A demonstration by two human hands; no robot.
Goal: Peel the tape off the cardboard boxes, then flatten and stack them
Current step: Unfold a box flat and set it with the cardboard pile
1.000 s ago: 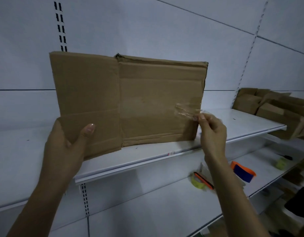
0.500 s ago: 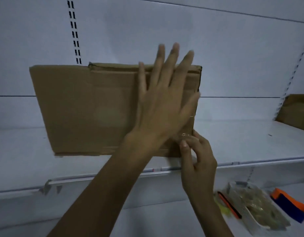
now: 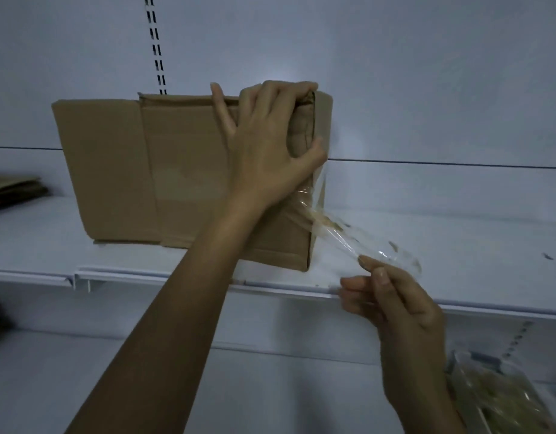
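On the shelf, head view: cardboard box (image 3: 182, 180) stands on its long edge near the shelf's front edge, its back toward the white wall panel (image 3: 395, 89).
Change in the left hand: half a second ago the left hand (image 3: 270, 142) lay flat with fingers spread on the box face; now its fingers hook over the box's top right corner and the thumb presses the right edge, bracing it.
Change in the right hand: it was pinching at the box's lower right corner; now the right hand (image 3: 392, 302) sits out past the shelf's (image 3: 458, 245) front edge, thumb and forefinger closed on the tape.
Tape: clear tape (image 3: 336, 228) stretches taut from the box's right edge down to the right hand, 1 strip, crinkled, with brown fibre stuck to it.
Meaning for the task: the peel looks under way on this strip; its upper end seems attached to the box edge near the left thumb, so it is not free yet. Flattening and stacking of this box follow.
Box look: plain brown, already collapsed nearly flat, 1 flap extending left, creases visible, right end slightly open.
Other items: flattened cardboard (image 3: 16, 189) lies at the shelf's left end; a clear bag (image 3: 502, 399) sits on the lower shelf at right.
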